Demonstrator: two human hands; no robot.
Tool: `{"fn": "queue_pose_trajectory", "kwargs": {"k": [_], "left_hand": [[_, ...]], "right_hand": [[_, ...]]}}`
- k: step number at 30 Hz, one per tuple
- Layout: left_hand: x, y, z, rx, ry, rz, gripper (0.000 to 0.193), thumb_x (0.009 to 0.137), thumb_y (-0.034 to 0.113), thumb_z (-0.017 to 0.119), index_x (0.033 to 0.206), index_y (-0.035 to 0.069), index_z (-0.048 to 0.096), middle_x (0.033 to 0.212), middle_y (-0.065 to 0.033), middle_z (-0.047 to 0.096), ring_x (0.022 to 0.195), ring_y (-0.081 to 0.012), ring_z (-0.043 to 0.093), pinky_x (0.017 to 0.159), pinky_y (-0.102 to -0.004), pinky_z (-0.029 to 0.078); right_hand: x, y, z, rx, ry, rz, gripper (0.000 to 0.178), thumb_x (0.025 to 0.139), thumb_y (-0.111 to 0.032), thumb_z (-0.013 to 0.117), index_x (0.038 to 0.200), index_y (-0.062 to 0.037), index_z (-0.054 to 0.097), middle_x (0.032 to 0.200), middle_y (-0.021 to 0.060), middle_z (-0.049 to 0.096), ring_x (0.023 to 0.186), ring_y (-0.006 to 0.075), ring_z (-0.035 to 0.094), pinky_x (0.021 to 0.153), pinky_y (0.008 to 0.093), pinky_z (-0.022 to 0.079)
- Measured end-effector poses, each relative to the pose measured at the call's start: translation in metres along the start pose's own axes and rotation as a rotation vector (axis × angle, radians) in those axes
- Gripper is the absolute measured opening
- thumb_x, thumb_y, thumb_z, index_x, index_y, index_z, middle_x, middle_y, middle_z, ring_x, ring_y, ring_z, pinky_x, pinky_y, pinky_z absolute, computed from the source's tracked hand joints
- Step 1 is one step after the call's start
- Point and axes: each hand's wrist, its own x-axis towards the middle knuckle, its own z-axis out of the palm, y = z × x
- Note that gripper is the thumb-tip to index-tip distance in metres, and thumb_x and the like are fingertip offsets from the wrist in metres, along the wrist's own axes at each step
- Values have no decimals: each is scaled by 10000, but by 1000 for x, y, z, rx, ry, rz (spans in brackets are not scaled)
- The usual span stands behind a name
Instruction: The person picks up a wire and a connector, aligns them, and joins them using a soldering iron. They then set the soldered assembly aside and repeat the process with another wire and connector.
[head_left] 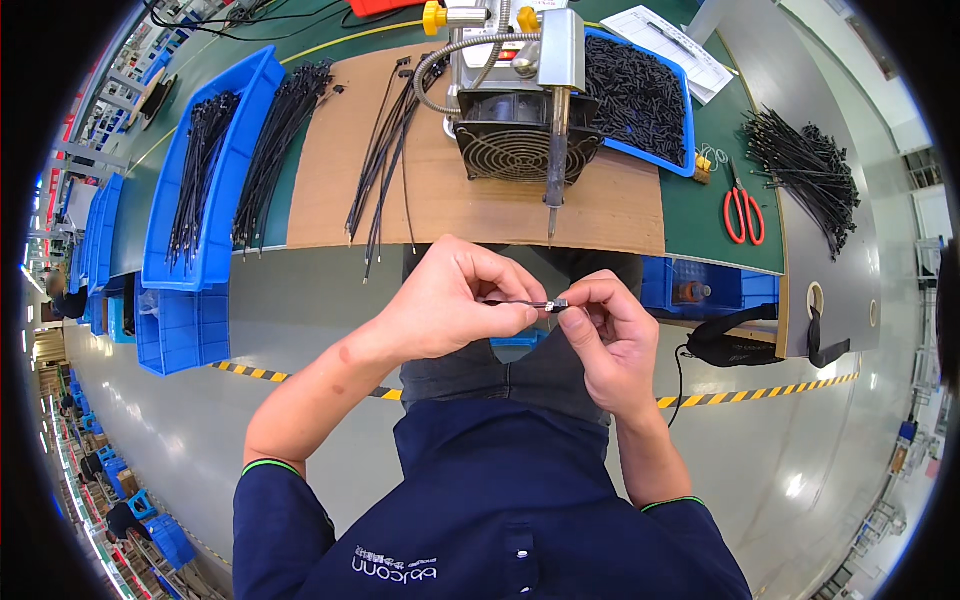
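Observation:
My left hand (450,300) pinches a thin black cable (513,302) in front of my body, just off the bench's near edge. At the cable's end a silvery metal bit shows next to a small black piece (561,303). The thumb and forefinger of my right hand (618,350) close on that black piece. The fingertips hide part of it, so I cannot tell whether it is fully on the cable. Beyond my hands, a bench machine with a black fan (522,152) has an upright metal rod (557,150) with a pointed tip.
Cardboard (620,205) covers the bench middle, with loose black cables (385,170) on it. A blue bin (215,170) of cables stands left. A blue tray (690,125) of small black pieces lies behind right. Red-handled scissors (743,215) and a cable bundle (800,175) are further right.

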Motion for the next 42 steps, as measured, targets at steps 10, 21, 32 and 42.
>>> {"fn": "queue_pose_trajectory", "kwargs": {"k": [10,21,32,42], "left_hand": [[1,5,-2,77,63,13,44,858,-18,758,861,-50,788,980,-97,785,769,-44,628,678,-209,497],[19,4,-6,157,101,59,60,864,-35,741,824,-71,767,1002,-126,778,761,-64,654,662,-209,514],[22,6,-3,266,171,60,67,860,-28,748,877,-71,795,1036,-132,780,823,-80,675,719,-216,542],[25,6,-1,297,174,102,113,854,3,762,915,-87,793,1014,-110,788,805,-68,668,713,-227,546]], "right_hand": [[7,-3,-16,54,-14,-40,151,973,-80,725,1047,38,665,1095,60,590,926,95,509,796,228,423],[13,-20,-26,-244,35,-123,116,1033,-38,708,1101,50,742,931,33,683,785,89,573,680,238,457],[9,-23,-12,86,203,45,80,1030,-36,714,1076,23,740,986,76,789,727,69,618,673,220,510],[17,-9,7,-209,217,-193,57,837,45,755,885,36,727,1129,167,774,940,222,758,873,332,580]]}}
